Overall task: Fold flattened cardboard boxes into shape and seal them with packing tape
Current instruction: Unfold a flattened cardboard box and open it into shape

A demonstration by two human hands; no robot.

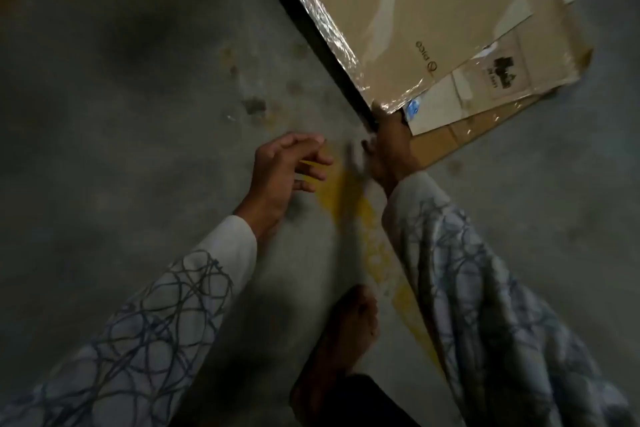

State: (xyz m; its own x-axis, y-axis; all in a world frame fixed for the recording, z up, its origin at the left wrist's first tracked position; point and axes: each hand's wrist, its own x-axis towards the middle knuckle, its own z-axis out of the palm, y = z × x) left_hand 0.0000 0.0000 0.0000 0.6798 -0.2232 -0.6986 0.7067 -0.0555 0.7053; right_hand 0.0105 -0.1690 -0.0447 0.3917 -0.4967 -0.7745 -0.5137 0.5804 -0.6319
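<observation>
Cardboard: flattened cardboard boxes [433, 21] lie stacked at the upper right of my view, several sheets overlapping and fanned at the near corner. I cannot tell whether the stack lies flat on the floor or is tilted up.
Tape: glossy clear tape [325, 28] runs along the left edge of the top sheet and wrinkles at its near corner.
Dark strip: a black strip [311, 31] runs just beside that taped edge, down to my right hand.
Right hand: my right hand [391, 146] grips the near corner of the stack, thumb on top of the top sheet. The fingers are blurred, so I cannot tell how they lie.
Left hand: my left hand [284, 170] holds nothing, fingers loosely spread and slightly bent, near the right hand but apart from the cardboard.
Sleeves: both arms are in a pale sleeve [156, 322] with a dark scribble pattern.
Foot: one bare foot [346, 333] stands below and between my hands.
Floor: grey concrete floor [121, 114], stained, with a worn yellow line [363, 218] running from between my hands toward the foot.
</observation>
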